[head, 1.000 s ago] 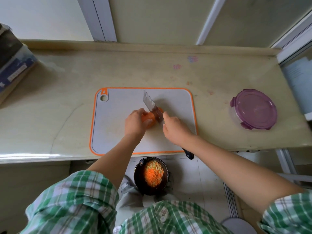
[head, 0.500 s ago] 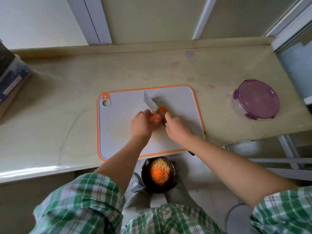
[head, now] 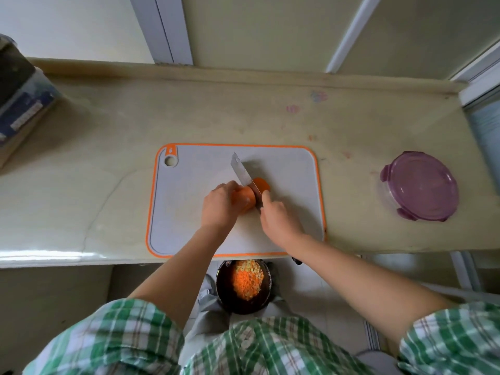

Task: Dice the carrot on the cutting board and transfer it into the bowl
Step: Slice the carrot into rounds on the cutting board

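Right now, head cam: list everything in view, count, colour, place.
counter: 1, beige, spans the view
cutting board: 1, grey with orange rim, counter centre
carrot: 1, orange, on the board, under the blade
knife: 1, steel blade, across the carrot
bowl: 1, dark, below the counter's near edge
diced bits: a heap, orange and yellowish, in the bowl
lidded container: 1, purple lid, counter right
box: 1, dark and blue, far left
left hand: holds the carrot
right hand: grips the knife

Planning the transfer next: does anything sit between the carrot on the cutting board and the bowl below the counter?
Nothing visible does. Bare grey orange-rimmed cutting board runs from the orange carrot chunk to its near edge; the dark round bowl sits just below that edge.
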Demonstrator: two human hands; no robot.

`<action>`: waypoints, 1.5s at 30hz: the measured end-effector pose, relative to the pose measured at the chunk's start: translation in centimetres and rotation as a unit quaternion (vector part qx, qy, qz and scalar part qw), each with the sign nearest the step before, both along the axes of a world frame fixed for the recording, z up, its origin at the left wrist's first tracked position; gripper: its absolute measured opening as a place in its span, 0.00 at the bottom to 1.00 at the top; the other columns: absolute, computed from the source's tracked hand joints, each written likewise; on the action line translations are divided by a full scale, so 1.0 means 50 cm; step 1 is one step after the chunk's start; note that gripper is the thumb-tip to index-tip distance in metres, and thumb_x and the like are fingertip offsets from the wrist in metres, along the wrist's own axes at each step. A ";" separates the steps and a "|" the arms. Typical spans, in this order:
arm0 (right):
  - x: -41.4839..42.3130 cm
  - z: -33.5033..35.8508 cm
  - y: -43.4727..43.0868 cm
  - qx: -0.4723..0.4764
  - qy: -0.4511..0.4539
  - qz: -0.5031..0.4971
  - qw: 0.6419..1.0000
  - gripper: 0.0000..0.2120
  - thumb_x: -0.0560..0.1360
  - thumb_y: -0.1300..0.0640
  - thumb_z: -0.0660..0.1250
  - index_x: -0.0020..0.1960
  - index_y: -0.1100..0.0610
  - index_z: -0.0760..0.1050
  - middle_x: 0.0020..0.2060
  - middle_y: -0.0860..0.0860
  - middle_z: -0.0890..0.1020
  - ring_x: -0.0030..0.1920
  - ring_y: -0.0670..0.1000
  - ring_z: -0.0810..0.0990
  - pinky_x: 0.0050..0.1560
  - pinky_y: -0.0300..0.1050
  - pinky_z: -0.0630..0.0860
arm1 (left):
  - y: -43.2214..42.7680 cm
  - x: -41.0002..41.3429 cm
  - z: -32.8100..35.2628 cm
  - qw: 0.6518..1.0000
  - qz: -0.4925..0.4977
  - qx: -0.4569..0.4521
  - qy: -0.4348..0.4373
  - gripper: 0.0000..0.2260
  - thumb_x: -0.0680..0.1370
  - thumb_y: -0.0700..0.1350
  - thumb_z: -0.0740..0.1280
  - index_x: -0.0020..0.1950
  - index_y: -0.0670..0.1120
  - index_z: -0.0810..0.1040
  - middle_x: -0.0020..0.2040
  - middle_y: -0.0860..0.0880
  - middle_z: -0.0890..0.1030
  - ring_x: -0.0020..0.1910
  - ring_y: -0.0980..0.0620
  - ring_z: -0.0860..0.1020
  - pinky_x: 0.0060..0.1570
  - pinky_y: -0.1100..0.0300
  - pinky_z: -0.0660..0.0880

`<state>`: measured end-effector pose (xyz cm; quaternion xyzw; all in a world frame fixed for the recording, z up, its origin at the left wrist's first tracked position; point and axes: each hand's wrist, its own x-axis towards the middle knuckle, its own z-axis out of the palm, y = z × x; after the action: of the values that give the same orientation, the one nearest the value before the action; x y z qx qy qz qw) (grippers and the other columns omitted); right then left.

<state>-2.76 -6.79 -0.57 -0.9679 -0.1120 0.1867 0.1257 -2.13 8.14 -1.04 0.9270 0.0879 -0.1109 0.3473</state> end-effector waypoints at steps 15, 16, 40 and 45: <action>0.050 0.111 -0.025 0.019 0.014 0.059 0.998 0.05 0.78 0.61 0.56 0.47 0.55 0.59 0.47 0.63 0.78 0.47 0.64 0.75 0.39 0.50 0.65 | 0.013 -0.019 0.004 0.999 -0.036 0.023 -0.016 0.21 0.74 0.51 0.72 0.64 0.46 0.76 0.55 0.45 0.77 0.52 0.43 0.77 0.52 0.55 0.70; 0.044 0.112 -0.026 0.016 0.017 0.061 0.998 0.05 0.78 0.61 0.56 0.48 0.54 0.59 0.47 0.63 0.78 0.47 0.64 0.75 0.39 0.50 0.64 | 0.013 -0.018 0.004 0.999 -0.036 0.021 -0.015 0.20 0.74 0.51 0.73 0.63 0.46 0.76 0.55 0.45 0.77 0.52 0.43 0.77 0.52 0.55 0.70; 0.013 0.012 -0.005 0.043 0.031 -0.024 0.998 0.06 0.81 0.58 0.55 0.55 0.61 0.64 0.40 0.59 0.75 0.42 0.64 0.77 0.33 0.48 0.65 | 0.018 -0.008 0.000 1.000 -0.016 -0.001 -0.010 0.19 0.71 0.50 0.75 0.60 0.46 0.79 0.51 0.46 0.77 0.49 0.44 0.77 0.45 0.60 0.66; 0.056 0.049 0.000 0.068 0.014 -0.010 0.998 0.05 0.79 0.60 0.57 0.53 0.60 0.65 0.43 0.64 0.78 0.45 0.65 0.77 0.36 0.49 0.63 | 0.019 -0.008 0.003 1.000 -0.022 0.004 -0.012 0.19 0.71 0.50 0.75 0.59 0.46 0.79 0.51 0.46 0.77 0.49 0.45 0.77 0.45 0.61 0.65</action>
<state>0.03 -6.78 1.89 -0.9554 -0.1128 0.1908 0.1951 -2.55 9.09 -0.90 0.9315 0.0638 -0.1076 0.3417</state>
